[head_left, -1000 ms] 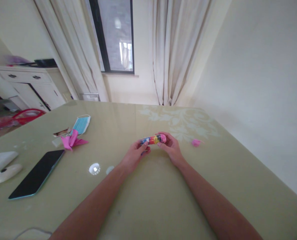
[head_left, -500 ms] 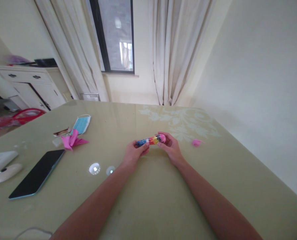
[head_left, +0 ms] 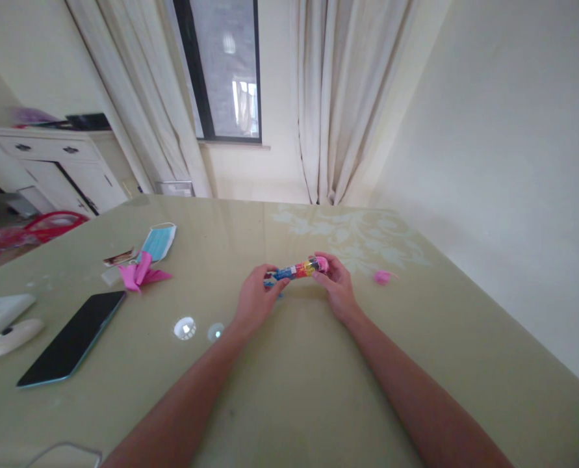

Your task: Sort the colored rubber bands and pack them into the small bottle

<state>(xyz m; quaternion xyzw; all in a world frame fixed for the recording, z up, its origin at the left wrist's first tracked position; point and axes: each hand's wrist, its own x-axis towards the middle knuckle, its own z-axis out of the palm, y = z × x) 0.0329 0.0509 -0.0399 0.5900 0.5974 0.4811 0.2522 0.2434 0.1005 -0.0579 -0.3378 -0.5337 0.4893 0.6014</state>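
Above the middle of the table I hold a slim tube-shaped pack (head_left: 296,270), banded in blue, red, yellow and black with a pink right end. What is inside it I cannot make out. My left hand (head_left: 258,298) is closed around its blue left end, thumb along the near side. At the pink end, my right hand (head_left: 336,286) grips it between thumb and fingers. The pack tilts slightly up toward the right. A small pink lump (head_left: 381,278) lies on the table to the right of my right hand.
On the left of the glossy table (head_left: 299,390) lie a dark-screened phone (head_left: 72,339), a pink folded-paper shape (head_left: 143,273), a blue face mask (head_left: 158,243) and a white oval object (head_left: 13,338). A cable (head_left: 67,446) runs along the near left. A wall borders the right side.
My left hand has slid left along the pack, and more of the blue end shows. The right hand has shifted slightly right and up, still gripping the pink end.
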